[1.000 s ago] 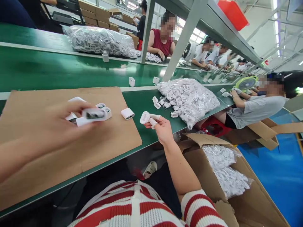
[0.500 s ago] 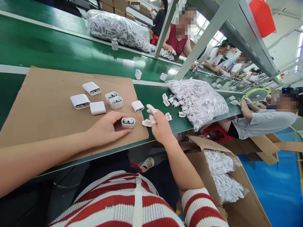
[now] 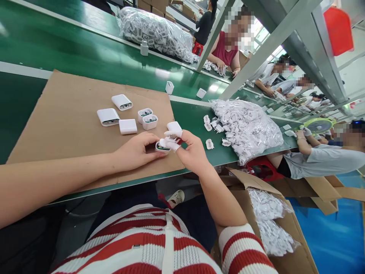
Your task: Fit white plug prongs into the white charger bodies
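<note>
My left hand (image 3: 139, 150) grips an open white charger housing (image 3: 163, 148) from its left side, near the front edge of the cardboard sheet (image 3: 71, 99). Circuit parts show inside the housing. My right hand (image 3: 189, 148), with white covers on the fingertips, pinches a white plug cap with pins (image 3: 169, 142) over the housing's opening. How far the cap sits in the opening is hidden by the fingers. Just behind, another white housing (image 3: 173, 126) lies on the cardboard. Several more housings (image 3: 127, 126) stand or lie farther left.
Loose plug caps (image 3: 209, 144) lie right of the cardboard, beside a plastic bag of caps (image 3: 251, 129). Two housings rest on the green conveyor (image 3: 114, 68). A metal post (image 3: 236, 72) rises behind. An open carton (image 3: 245, 205) stands below right; co-workers sit along the line.
My right hand has moved left from the cardboard's right edge, bringing the plug cap over the housing in my left hand. The whole view has shifted slightly.
</note>
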`<control>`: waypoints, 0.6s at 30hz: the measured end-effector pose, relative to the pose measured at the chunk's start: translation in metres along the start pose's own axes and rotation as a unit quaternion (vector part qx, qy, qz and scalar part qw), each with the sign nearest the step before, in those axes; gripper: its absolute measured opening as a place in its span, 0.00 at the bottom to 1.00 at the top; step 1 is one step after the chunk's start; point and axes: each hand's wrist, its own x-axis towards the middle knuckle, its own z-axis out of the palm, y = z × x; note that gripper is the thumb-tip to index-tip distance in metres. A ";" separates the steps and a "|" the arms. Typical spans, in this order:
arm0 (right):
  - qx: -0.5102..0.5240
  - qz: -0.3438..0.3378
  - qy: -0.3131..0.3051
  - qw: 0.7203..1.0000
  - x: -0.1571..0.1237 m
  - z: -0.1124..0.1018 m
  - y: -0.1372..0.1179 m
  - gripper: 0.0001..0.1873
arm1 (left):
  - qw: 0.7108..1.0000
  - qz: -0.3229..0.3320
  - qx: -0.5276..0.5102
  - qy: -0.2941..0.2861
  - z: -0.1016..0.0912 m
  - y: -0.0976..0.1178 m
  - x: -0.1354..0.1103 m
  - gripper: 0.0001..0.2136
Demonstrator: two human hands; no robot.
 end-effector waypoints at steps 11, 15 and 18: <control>0.149 0.121 0.024 0.981 0.006 -0.001 0.012 0.21 | 0.999 0.003 -0.034 -0.022 0.000 -0.003 -0.001 0.22; 0.156 0.120 0.037 0.980 0.007 0.001 0.008 0.19 | 1.000 -0.012 -0.019 0.001 0.004 0.000 0.000 0.31; 0.176 0.126 0.027 0.976 0.009 0.005 0.009 0.19 | 0.999 -0.033 0.006 0.014 0.006 0.005 0.002 0.29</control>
